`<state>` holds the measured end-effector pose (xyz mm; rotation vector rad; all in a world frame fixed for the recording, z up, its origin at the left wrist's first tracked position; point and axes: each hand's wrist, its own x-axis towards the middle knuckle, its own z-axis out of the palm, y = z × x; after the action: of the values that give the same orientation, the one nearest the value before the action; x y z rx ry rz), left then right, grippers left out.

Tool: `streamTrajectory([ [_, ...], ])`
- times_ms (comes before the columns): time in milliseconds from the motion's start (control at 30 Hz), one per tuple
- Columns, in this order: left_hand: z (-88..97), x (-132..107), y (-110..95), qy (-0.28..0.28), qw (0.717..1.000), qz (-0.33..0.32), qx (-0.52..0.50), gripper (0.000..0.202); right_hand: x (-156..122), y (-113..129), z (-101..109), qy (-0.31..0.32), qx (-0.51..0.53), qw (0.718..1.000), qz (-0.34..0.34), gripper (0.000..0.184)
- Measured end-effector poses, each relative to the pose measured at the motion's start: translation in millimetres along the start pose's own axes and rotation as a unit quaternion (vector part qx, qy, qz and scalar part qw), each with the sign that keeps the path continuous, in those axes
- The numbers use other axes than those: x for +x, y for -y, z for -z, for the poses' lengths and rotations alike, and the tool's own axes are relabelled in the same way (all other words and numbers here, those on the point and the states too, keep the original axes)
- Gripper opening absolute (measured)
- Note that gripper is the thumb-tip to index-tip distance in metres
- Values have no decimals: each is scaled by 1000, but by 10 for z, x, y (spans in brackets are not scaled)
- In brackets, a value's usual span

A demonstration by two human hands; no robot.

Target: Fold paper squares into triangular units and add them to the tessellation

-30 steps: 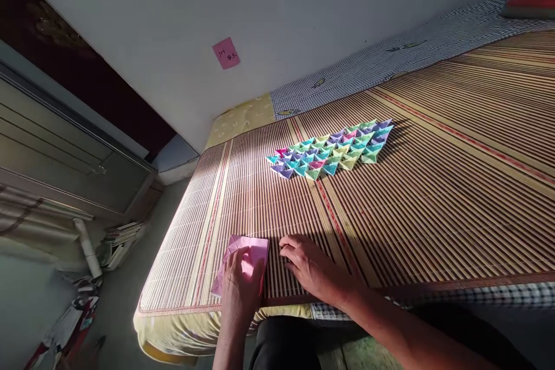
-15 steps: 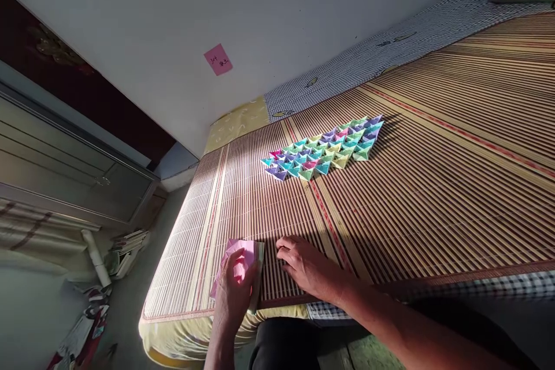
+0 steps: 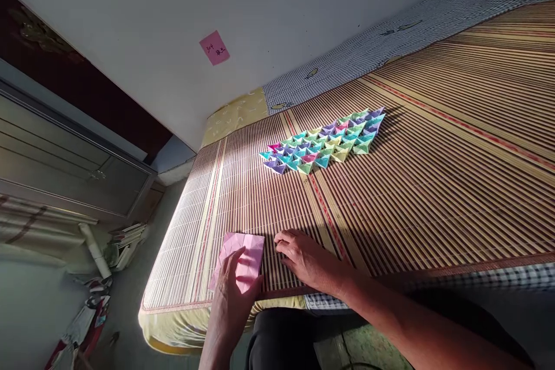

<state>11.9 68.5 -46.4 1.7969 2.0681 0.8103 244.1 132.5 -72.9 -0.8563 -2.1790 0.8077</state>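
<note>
A stack of pink paper sheets (image 3: 245, 250) lies on the bamboo mat (image 3: 411, 185) near its front left edge. My left hand (image 3: 232, 292) rests on the near part of the stack, fingers stretched over the paper. Just right of the stack, my right hand (image 3: 306, 257) lies palm down on the mat with its fingers loosely curled, holding nothing I can see. Farther back on the mat, several small folded paper shapes (image 3: 323, 141) in teal, green, purple and pink sit packed together in rows.
The mat covers a bed with a yellow sheet (image 3: 236, 115) and a checked cloth (image 3: 390, 40) along the wall. A pink note (image 3: 214, 48) is stuck on the wall. A cabinet (image 3: 65, 167) and clutter on the floor (image 3: 99, 260) are to the left.
The pink top sheet that my left hand had lifted and curled half a second ago now lies flat on the stack again. My right hand has hardly moved.
</note>
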Motion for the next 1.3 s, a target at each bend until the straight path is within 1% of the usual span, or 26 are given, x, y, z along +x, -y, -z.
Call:
streamTrajectory([
  [67, 147, -106, 34, 28, 999, 13, 22, 53, 0, 0, 11, 3, 0, 1000, 4, 19],
  [100, 224, -151, 56, 52, 998, 21, 22, 50, 1, 2, 18, 5, 0, 1000, 6, 19],
  [133, 292, -189, 77, 59, 998, 25, 18, 45, 2, 4, 24, 7, 0, 1000, 8, 19],
  [167, 345, -219, 95, 45, 999, 23, 15, 42, 4, 5, 29, 9, 0, 1000, 9, 20],
  [233, 385, -248, 117, 40, 999, 3, 10, 39, 7, 4, 29, 11, -1, 1000, 13, 20],
  [300, 345, -243, 128, 62, 998, -26, 5, 39, 7, -6, 19, 12, -4, 1000, 17, 18],
  [367, 271, -214, 146, 102, 994, -46, -2, 44, 6, -20, 7, 12, -7, 1000, 22, 15],
  [467, 208, -168, 200, 110, 992, -62, -7, 40, 4, -31, 0, 9, -14, 999, 29, 14],
  [533, 224, -153, 246, 129, 989, -72, -8, 43, 4, -26, 4, 7, -19, 999, 33, 15],
  [667, 305, -150, 319, 158, 984, -83, -20, 60, 4, -13, 8, 3, -29, 999, 35, 17],
  [867, 349, -121, 348, 173, 981, -51, -71, 60, 11, -33, 25, 2, -40, 998, 41, 17],
  [967, 333, -134, 340, 166, 982, -47, -80, 56, -8, 59, 9, 4, -49, 998, 46, 17],
  [1033, 314, -154, 333, 156, 983, -43, -82, 51, -40, 182, -41, 3, -60, 996, 68, 19],
  [1067, 305, -164, 328, 152, 984, -41, -82, 49, -62, 248, -78, 10, -65, 993, 96, 18],
  [1133, 294, -180, 310, 147, 985, -35, -85, 46, -109, 359, -164, 39, -68, 989, 129, 17],
  [1233, 295, -192, 263, 136, 986, -25, -97, 37, -167, 421, -268, 73, -73, 988, 115, 19],
  [1300, 293, -199, 230, 125, 986, -9, -106, 24, -185, 409, -302, 72, -71, 990, 99, 21],
])
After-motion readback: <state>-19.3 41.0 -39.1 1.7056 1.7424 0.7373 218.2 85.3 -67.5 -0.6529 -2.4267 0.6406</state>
